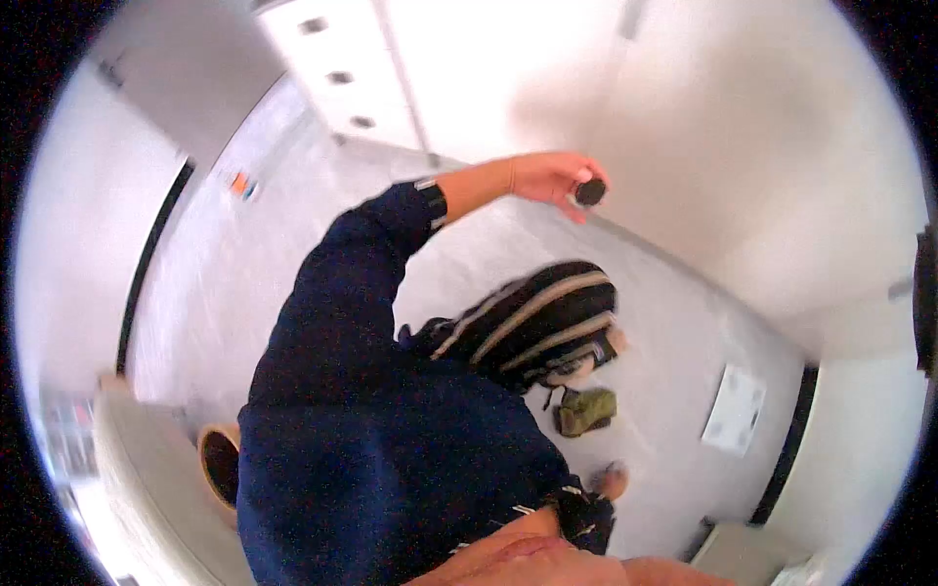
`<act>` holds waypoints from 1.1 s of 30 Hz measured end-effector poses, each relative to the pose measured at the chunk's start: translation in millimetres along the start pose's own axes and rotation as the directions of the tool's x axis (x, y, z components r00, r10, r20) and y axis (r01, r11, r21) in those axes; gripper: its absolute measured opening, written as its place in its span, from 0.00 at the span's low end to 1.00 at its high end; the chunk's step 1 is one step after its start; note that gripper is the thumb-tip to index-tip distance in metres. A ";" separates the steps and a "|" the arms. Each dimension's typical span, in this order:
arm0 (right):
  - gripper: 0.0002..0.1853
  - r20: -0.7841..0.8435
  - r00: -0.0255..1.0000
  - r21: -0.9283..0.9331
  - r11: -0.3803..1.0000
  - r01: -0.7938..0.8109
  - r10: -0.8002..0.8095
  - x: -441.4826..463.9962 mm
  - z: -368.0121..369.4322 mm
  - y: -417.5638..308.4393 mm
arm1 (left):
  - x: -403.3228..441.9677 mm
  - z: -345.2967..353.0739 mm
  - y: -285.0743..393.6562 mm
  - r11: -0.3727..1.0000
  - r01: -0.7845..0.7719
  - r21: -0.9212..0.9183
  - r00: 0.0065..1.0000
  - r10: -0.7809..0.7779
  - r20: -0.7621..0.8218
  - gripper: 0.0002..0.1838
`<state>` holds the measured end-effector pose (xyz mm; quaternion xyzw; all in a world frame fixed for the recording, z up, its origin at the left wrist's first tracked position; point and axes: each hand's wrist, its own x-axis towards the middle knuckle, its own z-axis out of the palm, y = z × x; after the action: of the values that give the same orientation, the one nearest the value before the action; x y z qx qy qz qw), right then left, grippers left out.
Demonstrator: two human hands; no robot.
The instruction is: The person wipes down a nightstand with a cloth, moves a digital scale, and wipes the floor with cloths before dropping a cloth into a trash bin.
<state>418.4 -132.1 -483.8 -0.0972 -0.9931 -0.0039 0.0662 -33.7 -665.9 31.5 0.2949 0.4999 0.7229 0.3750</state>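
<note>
My left hand (554, 183) reaches out at the upper middle, with its fingers closed on a small dark round object (589, 191). My right hand (613, 481) is low at the right of my body, small and blurred beyond its dark cuff; its fingers cannot be made out. Black fabric with beige stripes (532, 317) lies below my left hand, with some skin showing at its right edge. Next to it is a green object (586, 412), perhaps a pouch, on the pale floor, above my right hand.
A white cabinet (362, 83) with dark knobs stands at the upper left. A flat white panel (734, 410) lies on the floor at the right. An orange and blue item (241, 184) is at the left. A round rimmed container (217, 464) stands beside a pale padded seat (147, 479).
</note>
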 end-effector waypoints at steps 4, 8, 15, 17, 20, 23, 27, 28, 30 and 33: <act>0.20 0.333 0.943 -0.069 0.997 0.015 0.009 6.6 -0.1 -26.0 | -140.9 -27.2 -82.7 0.966 -0.172 -0.195 0.913 0.082 -0.401 0.20; 0.19 0.513 0.830 0.182 0.973 0.144 -0.219 52.2 -2.3 -15.4 | -255.4 -31.2 -146.1 0.889 -0.332 -0.316 0.720 0.022 -0.694 0.19; 0.18 0.533 0.788 0.399 0.913 0.086 -0.307 187.2 -83.7 -39.2 | -312.5 70.5 -171.4 0.922 -0.351 -0.161 0.431 0.006 -0.902 0.19; 0.18 0.505 0.792 0.428 0.896 0.114 -0.342 204.7 -104.4 -44.4 | -352.2 101.4 -150.2 0.994 -0.017 -0.106 0.375 -0.091 -0.923 0.19; 0.17 0.482 0.789 0.456 0.878 0.147 -0.382 214.8 -123.5 -44.7 | -440.2 140.0 -138.1 0.847 0.512 -0.143 0.189 -0.273 -0.943 0.17; 0.17 0.467 0.783 0.469 0.866 0.174 -0.410 215.3 -137.7 -31.8 | -533.2 227.2 -117.9 0.569 0.738 -0.363 -0.165 -0.370 -0.914 0.16; 0.17 0.496 0.759 0.449 0.873 0.191 -0.422 219.9 -146.7 -6.0 | -607.9 351.5 -130.8 0.165 0.808 -0.565 -0.393 -0.563 -0.727 0.08; 0.16 0.498 0.756 0.452 0.871 0.192 -0.425 223.4 -135.0 2.5 | -587.6 375.4 -133.0 0.007 0.826 -0.563 -0.485 -0.499 -0.718 0.08; 0.16 0.506 0.762 0.442 0.880 0.174 -0.405 220.6 -133.5 18.8 | -533.1 412.0 -132.1 -0.159 0.667 -0.727 -0.742 -0.226 -0.631 0.11; 0.16 0.486 0.800 0.392 0.906 0.160 -0.352 197.7 -143.9 50.8 | -517.7 442.9 -149.2 -0.154 0.562 -0.813 -0.816 0.058 -0.575 0.15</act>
<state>254.8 -47.1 -315.3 0.0554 -0.9600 0.1821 -0.2055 640.1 -844.3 8.5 -0.6671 0.7133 -0.0817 0.1989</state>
